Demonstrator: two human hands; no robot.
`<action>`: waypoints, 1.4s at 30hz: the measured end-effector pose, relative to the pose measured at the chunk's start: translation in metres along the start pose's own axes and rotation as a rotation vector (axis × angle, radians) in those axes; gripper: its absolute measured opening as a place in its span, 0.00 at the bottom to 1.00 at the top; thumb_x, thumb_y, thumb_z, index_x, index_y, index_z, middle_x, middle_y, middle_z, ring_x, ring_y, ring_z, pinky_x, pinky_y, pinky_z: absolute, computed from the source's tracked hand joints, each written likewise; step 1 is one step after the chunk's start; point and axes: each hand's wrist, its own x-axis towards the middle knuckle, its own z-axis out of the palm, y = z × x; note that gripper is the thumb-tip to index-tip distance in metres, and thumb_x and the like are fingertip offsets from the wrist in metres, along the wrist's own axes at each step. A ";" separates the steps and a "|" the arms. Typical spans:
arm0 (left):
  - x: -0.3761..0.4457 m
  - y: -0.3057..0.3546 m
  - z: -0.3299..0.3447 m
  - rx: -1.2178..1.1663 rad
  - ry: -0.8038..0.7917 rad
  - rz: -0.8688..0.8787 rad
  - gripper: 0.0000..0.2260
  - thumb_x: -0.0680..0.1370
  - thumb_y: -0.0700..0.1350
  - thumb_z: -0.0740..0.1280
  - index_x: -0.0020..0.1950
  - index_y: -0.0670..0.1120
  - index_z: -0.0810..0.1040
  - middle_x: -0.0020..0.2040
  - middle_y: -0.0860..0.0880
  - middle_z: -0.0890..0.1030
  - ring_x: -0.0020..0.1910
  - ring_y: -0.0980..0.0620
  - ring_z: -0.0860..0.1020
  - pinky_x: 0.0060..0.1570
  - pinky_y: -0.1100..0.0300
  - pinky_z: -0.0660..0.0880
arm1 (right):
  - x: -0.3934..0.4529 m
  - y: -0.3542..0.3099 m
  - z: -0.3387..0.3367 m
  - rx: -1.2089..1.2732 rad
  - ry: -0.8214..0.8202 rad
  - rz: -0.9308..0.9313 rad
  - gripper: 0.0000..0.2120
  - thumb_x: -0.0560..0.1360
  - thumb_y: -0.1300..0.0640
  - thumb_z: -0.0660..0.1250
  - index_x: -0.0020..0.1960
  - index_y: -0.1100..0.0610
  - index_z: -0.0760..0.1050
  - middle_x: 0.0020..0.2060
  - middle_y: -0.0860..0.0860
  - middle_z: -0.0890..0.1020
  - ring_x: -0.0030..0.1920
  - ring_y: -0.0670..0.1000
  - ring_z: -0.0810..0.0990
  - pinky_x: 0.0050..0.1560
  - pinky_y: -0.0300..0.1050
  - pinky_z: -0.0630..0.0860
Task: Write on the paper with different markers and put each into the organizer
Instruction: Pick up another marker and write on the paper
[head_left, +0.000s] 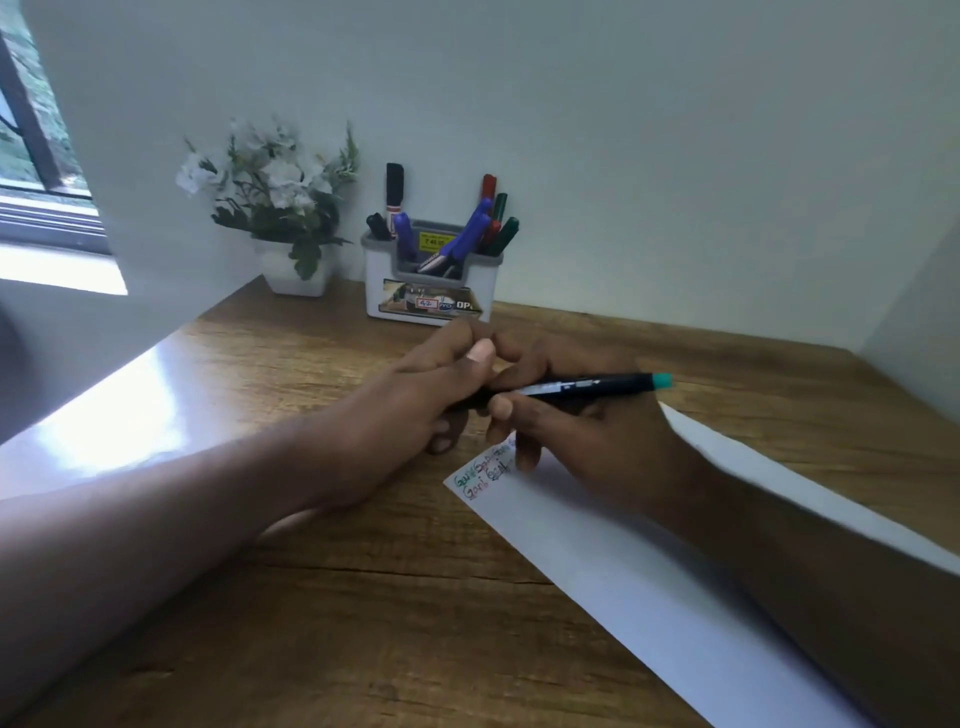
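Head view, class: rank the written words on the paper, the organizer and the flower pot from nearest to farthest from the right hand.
1. Written words, just under the right hand, on the paper.
2. Organizer, behind both hands, at the wall.
3. Flower pot, far left of it.

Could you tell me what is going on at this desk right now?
A person holds a black marker with a teal end in both hands, the left hand at one end and the right hand around the barrel, above the paper, which already carries coloured writing. Several markers stand in the organizer behind.
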 end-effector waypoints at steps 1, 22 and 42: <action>0.001 -0.001 -0.001 -0.013 0.013 -0.008 0.11 0.77 0.55 0.57 0.51 0.53 0.76 0.40 0.44 0.73 0.38 0.44 0.66 0.37 0.52 0.68 | 0.000 0.001 0.001 -0.034 0.003 -0.011 0.04 0.74 0.63 0.70 0.40 0.60 0.79 0.33 0.55 0.83 0.28 0.48 0.80 0.30 0.44 0.77; 0.025 -0.025 -0.067 0.377 0.521 -0.053 0.14 0.74 0.46 0.70 0.58 0.57 0.75 0.51 0.54 0.78 0.50 0.54 0.77 0.51 0.55 0.76 | 0.044 -0.029 -0.035 -0.295 0.150 -0.090 0.17 0.72 0.65 0.72 0.52 0.44 0.81 0.51 0.46 0.82 0.47 0.41 0.81 0.50 0.35 0.76; 0.045 -0.022 -0.069 0.701 0.568 -0.115 0.21 0.76 0.44 0.66 0.68 0.48 0.69 0.56 0.46 0.80 0.55 0.47 0.78 0.57 0.56 0.75 | 0.190 -0.012 0.035 -0.805 0.073 -0.063 0.16 0.80 0.49 0.61 0.60 0.57 0.79 0.59 0.57 0.79 0.61 0.57 0.75 0.58 0.46 0.69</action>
